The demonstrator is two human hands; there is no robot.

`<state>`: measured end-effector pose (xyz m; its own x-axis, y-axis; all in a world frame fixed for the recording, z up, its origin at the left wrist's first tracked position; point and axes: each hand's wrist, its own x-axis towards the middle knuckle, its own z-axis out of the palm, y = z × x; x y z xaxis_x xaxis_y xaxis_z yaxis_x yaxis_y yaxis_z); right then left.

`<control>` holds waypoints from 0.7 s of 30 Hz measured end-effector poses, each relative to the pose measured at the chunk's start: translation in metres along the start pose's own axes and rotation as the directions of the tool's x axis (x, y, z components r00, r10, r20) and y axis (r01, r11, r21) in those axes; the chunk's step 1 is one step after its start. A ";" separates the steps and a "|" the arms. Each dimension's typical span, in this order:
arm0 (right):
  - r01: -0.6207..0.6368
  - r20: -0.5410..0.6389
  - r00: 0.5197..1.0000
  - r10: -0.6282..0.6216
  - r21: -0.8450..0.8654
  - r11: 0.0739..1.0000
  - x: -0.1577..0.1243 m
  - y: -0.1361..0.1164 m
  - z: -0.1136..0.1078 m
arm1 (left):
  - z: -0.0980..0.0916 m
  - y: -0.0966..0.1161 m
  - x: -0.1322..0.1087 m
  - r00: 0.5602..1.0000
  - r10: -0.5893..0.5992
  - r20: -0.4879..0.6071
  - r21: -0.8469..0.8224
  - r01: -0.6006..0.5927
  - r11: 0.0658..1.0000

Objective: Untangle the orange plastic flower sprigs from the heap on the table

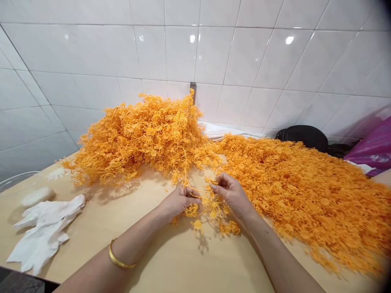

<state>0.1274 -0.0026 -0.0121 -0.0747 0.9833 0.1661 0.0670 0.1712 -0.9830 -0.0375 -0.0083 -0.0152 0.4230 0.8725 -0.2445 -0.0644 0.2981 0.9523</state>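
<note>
My left hand (184,201) is closed around the stem of an orange plastic flower sprig (198,225), whose small spiky blossoms hang below and beside the fingers. To its right, my right hand (229,191) pinches a small orange blossom piece (210,181) between thumb and forefinger. Several loose orange blossoms (229,228) lie on the table under the hands. Beyond my left hand rises a tall tangled heap of orange sprigs (146,138). A wide, flatter pile of orange blossom pieces (305,191) spreads beside my right hand.
White cloth gloves (45,228) and a whitish rounded object (37,197) lie on the pale table (122,228) at left. A metal bracket (193,91) stands against the tiled wall (244,53). A black case (304,136) and a purple bag (372,142) are at back right.
</note>
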 end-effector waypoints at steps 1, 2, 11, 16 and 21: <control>-0.022 0.010 1.000 0.022 0.034 0.999 0.000 -0.001 0.000 | 0.000 0.000 0.000 1.000 0.003 0.006 -0.006 -0.003 1.000; -0.043 0.019 0.999 0.041 0.064 0.997 0.000 -0.002 0.001 | 0.000 0.000 0.000 1.000 0.007 0.019 -0.008 -0.007 1.000; -0.227 0.093 0.973 0.212 0.188 0.956 -0.002 -0.001 -0.004 | 0.001 0.001 -0.002 0.999 -0.018 0.041 0.001 0.018 1.000; -0.165 0.109 0.982 0.154 0.104 0.981 -0.001 0.001 -0.001 | -0.001 -0.001 -0.002 0.991 0.021 0.129 0.085 -0.032 0.996; 0.008 0.047 0.999 0.000 -0.160 0.987 -0.002 0.001 0.000 | -0.003 -0.005 0.002 0.996 0.062 0.063 0.171 -0.072 0.983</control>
<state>0.1272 -0.0039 -0.0135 -0.1219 0.9792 0.1622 0.2244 0.1864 -0.9565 -0.0391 -0.0064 -0.0207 0.4743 0.8631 -0.1733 0.0608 0.1643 0.9845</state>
